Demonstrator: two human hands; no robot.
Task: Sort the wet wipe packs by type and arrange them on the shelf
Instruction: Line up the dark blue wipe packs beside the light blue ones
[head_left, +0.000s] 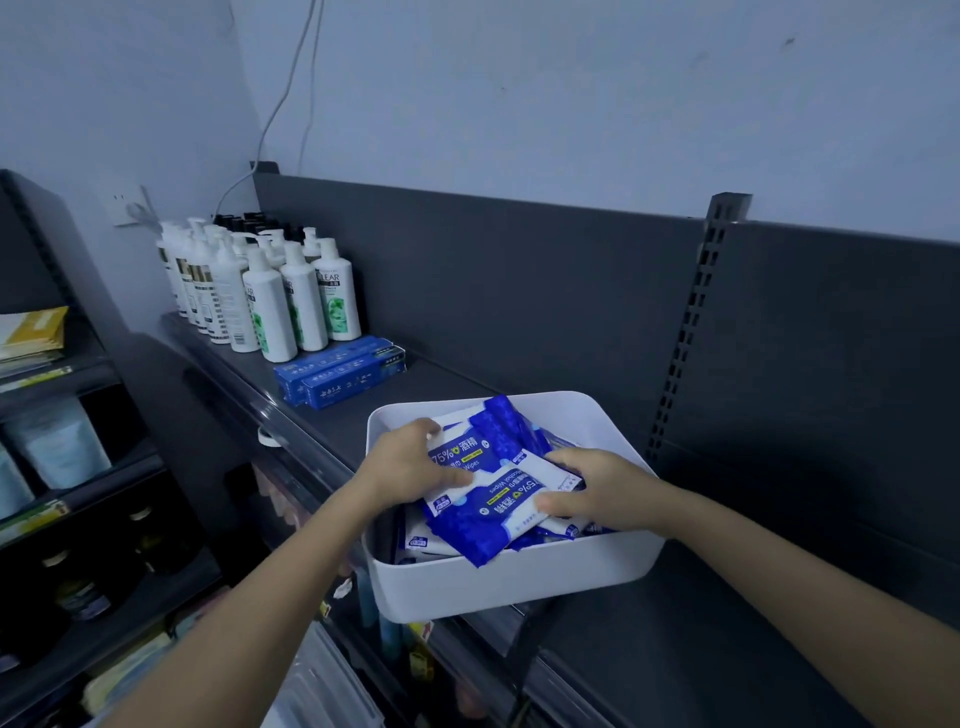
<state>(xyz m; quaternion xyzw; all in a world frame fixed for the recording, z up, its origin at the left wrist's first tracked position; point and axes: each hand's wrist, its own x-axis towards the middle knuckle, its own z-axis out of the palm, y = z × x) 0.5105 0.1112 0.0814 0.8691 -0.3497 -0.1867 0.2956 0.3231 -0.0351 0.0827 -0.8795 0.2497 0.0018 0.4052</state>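
Note:
A white plastic bin (498, 582) sits on the dark top shelf (649, 639), its front hanging slightly over the edge. Several blue-and-white wet wipe packs fill it. My left hand (410, 462) grips the left end of one upper pack (467, 452), thumb on its face. The fingers and thumb of my right hand (587, 493) pinch the right edge of another pack (498, 514) lying in front, printed upside down. More packs (421, 540) lie underneath, partly hidden.
White pump bottles (270, 291) stand at the shelf's far left, with blue toothpaste boxes (340, 371) beside them. A slotted upright (691, 332) divides the dark back panel. Lower shelves at left and below hold bottles and packets.

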